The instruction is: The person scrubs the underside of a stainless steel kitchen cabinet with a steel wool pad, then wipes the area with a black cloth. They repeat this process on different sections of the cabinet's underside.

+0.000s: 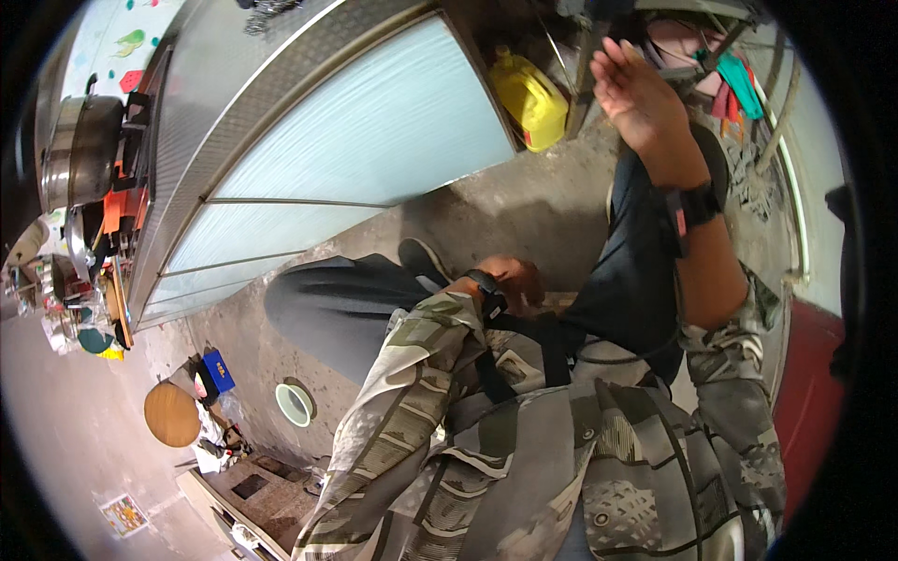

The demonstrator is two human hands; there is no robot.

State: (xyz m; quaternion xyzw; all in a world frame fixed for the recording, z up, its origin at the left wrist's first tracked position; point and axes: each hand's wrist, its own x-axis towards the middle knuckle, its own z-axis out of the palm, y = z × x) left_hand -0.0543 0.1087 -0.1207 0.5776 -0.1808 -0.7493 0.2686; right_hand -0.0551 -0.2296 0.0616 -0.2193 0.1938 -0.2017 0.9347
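My right hand (642, 98) is raised at the upper right, palm showing and fingers stretched out, with nothing in it. A black band (691, 210) circles that wrist. Left of this hand a yellow plastic jug (533, 102) with a handle rests on the floor. My left hand (512, 277) is low between my knees, its fingers bent downward and blurred. Whether those fingers touch or hold anything is hidden. Another black wrist device (489, 291) sits on the left wrist. Dark trousers (330, 301) cover my spread legs.
A cabinet with pale blue panels (365, 133) runs along the left. On its top stands a steel pot (81, 151). A pale green basin (293, 404), a blue box (219, 372) and a round wooden board (172, 414) lie farther left. Coloured cloths (738, 88) hang at upper right.
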